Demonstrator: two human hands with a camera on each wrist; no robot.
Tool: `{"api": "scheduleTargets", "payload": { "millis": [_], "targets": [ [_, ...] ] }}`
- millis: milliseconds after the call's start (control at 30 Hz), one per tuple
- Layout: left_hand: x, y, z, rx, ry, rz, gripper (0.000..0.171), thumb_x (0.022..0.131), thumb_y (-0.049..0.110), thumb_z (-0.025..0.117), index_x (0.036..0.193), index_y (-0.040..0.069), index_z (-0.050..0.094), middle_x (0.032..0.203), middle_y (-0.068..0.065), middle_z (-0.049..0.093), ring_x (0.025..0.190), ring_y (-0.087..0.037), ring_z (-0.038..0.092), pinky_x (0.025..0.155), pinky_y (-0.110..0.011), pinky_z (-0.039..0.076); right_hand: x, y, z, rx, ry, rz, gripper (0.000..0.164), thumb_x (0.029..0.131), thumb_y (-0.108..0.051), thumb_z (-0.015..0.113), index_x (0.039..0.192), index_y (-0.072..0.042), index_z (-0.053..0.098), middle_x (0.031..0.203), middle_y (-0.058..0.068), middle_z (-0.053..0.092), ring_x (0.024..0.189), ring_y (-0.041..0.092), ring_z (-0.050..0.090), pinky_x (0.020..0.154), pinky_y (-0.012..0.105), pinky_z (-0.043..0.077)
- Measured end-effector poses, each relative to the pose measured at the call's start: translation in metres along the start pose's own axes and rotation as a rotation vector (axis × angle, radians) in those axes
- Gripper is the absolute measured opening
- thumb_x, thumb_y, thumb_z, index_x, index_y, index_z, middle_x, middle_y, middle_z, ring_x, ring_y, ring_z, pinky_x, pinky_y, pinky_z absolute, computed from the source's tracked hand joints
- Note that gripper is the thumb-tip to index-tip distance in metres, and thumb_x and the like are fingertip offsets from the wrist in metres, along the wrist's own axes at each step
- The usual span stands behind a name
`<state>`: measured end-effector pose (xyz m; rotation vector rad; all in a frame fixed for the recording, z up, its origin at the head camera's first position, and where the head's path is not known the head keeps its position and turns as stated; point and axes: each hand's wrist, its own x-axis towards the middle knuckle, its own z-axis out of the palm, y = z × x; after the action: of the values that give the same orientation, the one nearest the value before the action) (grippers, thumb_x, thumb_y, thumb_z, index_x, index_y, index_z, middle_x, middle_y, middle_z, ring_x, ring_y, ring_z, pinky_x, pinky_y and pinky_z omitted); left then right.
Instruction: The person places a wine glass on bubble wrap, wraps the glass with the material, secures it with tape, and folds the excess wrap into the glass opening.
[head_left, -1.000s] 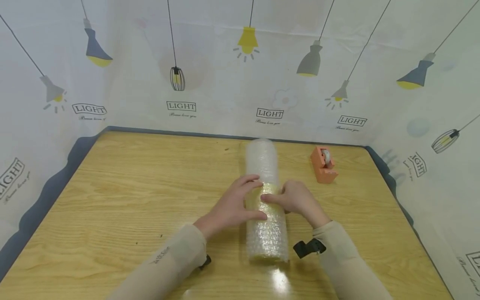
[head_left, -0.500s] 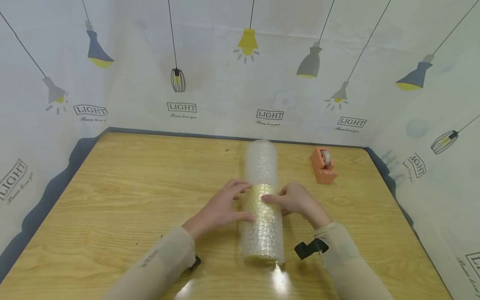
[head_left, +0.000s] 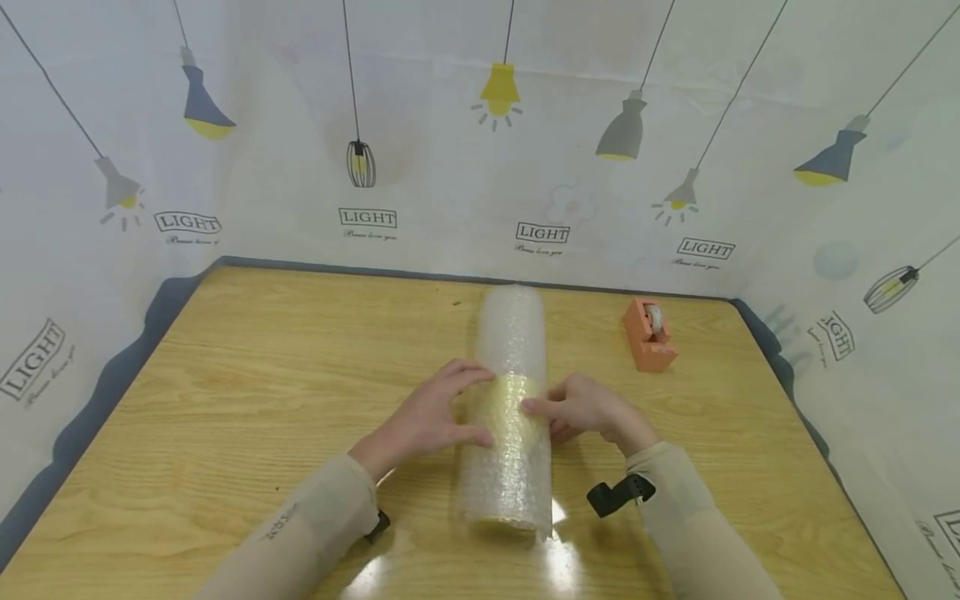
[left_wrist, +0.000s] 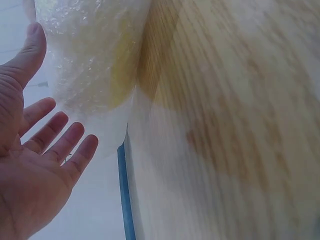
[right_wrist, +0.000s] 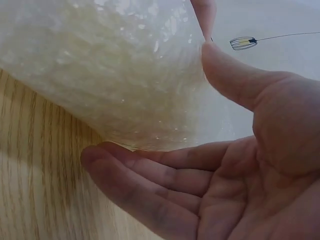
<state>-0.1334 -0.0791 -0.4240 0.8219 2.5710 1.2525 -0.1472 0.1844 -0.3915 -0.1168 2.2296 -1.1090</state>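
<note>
Closest thing to a container here is the bubble-wrapped roll [head_left: 512,421], lying on the table [head_left: 300,367] along a 12-to-6 line. Yellow shows through its middle, but I can't tell what's inside. Over at its 2 o'clock there's a chunky coral-orange tape dispenser [head_left: 654,358] with a pale tape roll [head_left: 654,319] sitting in it. The wrap's clear, bumpy and shiny, basically a fat cylinder; the tabletop's wood-grain. Left hand [head_left: 427,421] is at 9 o'clock, thumb and fingers loosely spread around that side, can't tell how firmly they touch. Right hand [head_left: 592,408] is at 3, thumb resting on top, fingers loosely bent along the lower edge, not squeezing.
</note>
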Motion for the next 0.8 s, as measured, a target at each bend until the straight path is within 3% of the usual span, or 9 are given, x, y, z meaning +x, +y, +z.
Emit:
{"api": "scheduleTargets", "payload": {
  "millis": [167,533,800],
  "targets": [
    [0.003,0.000,0.004,0.013,0.008,0.032,0.090,0.072,0.039,0.093,0.149,0.013,0.054,0.150,-0.005,0.051,0.139,-0.029,0.049,0.116,-0.053,0.042,-0.002,0.001,-0.001,-0.050,-0.025,-0.023,0.042,0.104,-0.034,0.063,0.108,0.006,0.074,0.096,0.013,0.077,0.087,0.024,0.075,0.085,0.043,0.063],
    [0.012,0.004,0.019,0.011,0.024,0.050,0.091,0.072,0.041,0.093,0.150,0.013,0.054,0.152,-0.004,0.049,0.142,-0.027,0.045,0.120,-0.050,0.038,-0.012,0.000,-0.008,-0.301,0.087,0.000,0.039,0.100,-0.039,0.068,0.089,-0.003,0.075,0.077,0.011,0.068,0.072,0.020,0.063,0.066,0.032,0.056],
    [0.017,0.011,0.028,0.029,0.048,0.063,0.090,0.072,0.041,0.093,0.149,0.014,0.054,0.150,-0.002,0.049,0.141,-0.024,0.043,0.119,-0.047,0.039,-0.023,-0.003,-0.010,-0.357,0.165,-0.003,0.056,0.097,-0.037,0.072,0.122,0.012,0.062,0.092,0.013,0.072,0.077,0.019,0.069,0.069,0.038,0.058]
  ]
}}
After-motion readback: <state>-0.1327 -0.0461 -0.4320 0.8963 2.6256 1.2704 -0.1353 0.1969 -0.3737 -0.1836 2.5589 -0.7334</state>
